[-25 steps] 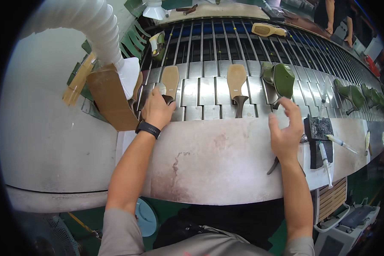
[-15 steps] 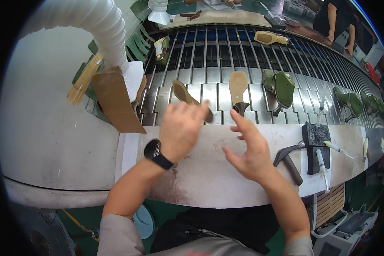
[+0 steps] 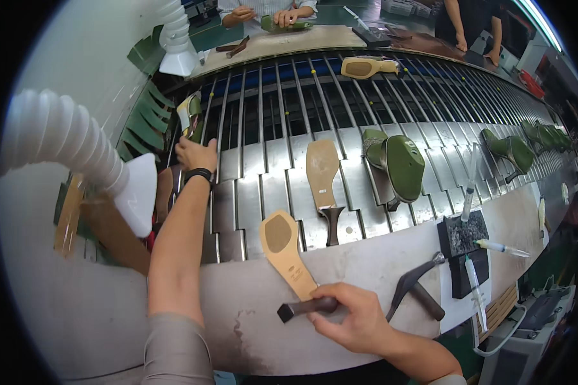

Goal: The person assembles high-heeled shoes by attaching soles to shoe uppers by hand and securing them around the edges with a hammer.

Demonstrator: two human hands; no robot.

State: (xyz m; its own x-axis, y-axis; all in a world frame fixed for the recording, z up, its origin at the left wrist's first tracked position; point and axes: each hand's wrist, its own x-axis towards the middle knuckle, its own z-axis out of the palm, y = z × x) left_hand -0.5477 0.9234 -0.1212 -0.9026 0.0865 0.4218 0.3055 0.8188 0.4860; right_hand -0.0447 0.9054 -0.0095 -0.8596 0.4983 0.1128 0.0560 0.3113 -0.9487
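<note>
A tan shoe sole with a dark brown heel (image 3: 291,266) is in my right hand (image 3: 355,321), the fingers and thumb closed around it where the heel joins. Far out on the left, my left hand (image 3: 197,156) reaches over the conveyor with its fingers apart. Just beyond those fingertips lies a green shoe with a pale inside (image 3: 189,115); whether they touch it I cannot make out. A second heeled sole (image 3: 322,176) rests on the metal slats, and a green heeled shoe (image 3: 404,168) lies on its right.
A hammer (image 3: 417,285) lies on the worktable (image 3: 379,273), beside a black block (image 3: 464,234) with several syringes. White duct hoses (image 3: 77,138) hang at the left. More green shoes (image 3: 510,152) and another sole (image 3: 368,67) sit on the conveyor. Two people work across it.
My left hand has moved away to the far left, toward the green shoe. My right hand has closed on the heeled sole and holds it over the worktable. The view has shifted.
</note>
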